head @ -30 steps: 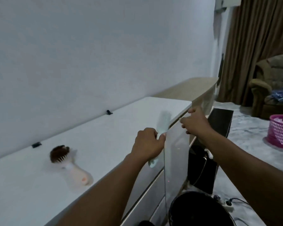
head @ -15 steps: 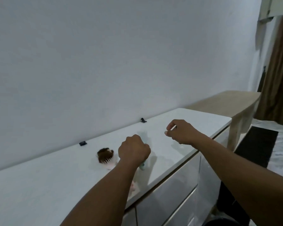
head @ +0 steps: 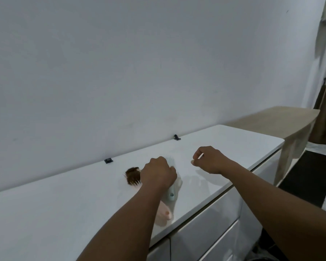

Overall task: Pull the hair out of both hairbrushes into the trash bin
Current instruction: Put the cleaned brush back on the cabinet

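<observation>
Left hand (head: 157,174), grip clamped on the pale-blue hairbrush (head: 171,193) above the white desk (head: 45,213). Right hand (head: 210,160), at 3 o'clock, fingers curled together. Pink hairbrush (head: 134,176) at 9 o'clock holds brown hair.

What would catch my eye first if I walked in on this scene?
Probably the pink hairbrush lying on the white cabinet top, its head matted with brown hair. Just right of it, the left hand grips a pale blue hairbrush, while the right hand hovers pinched nearby.

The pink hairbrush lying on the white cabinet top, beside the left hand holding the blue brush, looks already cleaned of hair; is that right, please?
Not quite. In the head view the pink hairbrush lies on the white cabinet top beside the left hand holding the blue brush, but its bristles are still full of brown hair.
</observation>
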A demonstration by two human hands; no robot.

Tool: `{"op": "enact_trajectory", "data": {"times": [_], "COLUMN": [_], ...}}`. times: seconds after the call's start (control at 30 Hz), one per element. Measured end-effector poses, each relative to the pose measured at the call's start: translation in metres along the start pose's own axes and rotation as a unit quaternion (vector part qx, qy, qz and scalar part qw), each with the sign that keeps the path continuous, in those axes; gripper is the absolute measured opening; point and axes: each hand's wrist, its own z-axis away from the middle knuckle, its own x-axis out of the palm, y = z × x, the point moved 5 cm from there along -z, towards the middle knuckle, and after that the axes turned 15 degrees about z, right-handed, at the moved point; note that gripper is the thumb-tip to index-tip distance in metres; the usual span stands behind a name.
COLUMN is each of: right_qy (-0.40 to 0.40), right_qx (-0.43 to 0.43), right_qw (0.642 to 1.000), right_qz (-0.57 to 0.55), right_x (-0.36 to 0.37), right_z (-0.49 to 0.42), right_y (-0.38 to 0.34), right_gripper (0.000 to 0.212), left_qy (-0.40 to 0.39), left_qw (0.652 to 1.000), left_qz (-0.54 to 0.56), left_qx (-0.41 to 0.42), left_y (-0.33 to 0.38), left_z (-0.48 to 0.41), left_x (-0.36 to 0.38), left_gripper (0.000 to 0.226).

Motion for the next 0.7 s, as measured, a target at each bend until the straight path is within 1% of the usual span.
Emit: {"op": "enact_trajectory", "data": {"times": [0.07,0.17,0.23,0.3,0.43,0.53,0.6,0.7], "right_qy": [0.003,0.004,0.003,0.001,0.002,-0.001,-0.006,-0.011], "right_qx": [0.002,-0.003,-0.010,-0.022,-0.060,-0.077,-0.079,-0.073], "right_qw": [1.000,1.000,1.000,1.000,0.998,0.997,0.997,0.997], "right_qz": [-0.006,-0.017,-0.023,-0.019,0.004,0.013,0.014,0.016], "right_x": [-0.004,-0.008,-0.009,-0.009,-0.005,0.000,0.004,0.009], "right_z": [0.001,0.007,0.011,0.016,0.026,0.031,0.031,0.029], "right_y": [-0.004,-0.015,-0.024,-0.035,-0.057,-0.066,-0.068,-0.065], "right_gripper": [0.021,0.021,0.020,0.020,0.022,0.023,0.023,0.023], "left_qy": [0.029,0.086,0.122,0.137,0.109,0.069,0.055,0.053], "left_qw": [0.999,0.996,0.993,0.990,0.989,0.988,0.988,0.990], "left_qz": [0.005,0.006,-0.005,-0.022,-0.019,-0.015,-0.021,-0.020], "left_qx": [0.013,0.012,0.004,-0.021,-0.102,-0.135,-0.140,-0.126], "left_y": [-0.001,-0.006,-0.013,-0.026,-0.058,-0.071,-0.073,-0.069], "left_z": [0.002,0.009,0.014,0.019,0.030,0.034,0.034,0.033], "left_x": [-0.013,-0.037,-0.051,-0.058,-0.058,-0.051,-0.047,-0.044], "left_gripper": [0.025,0.026,0.025,0.031,0.056,0.065,0.061,0.046]}}
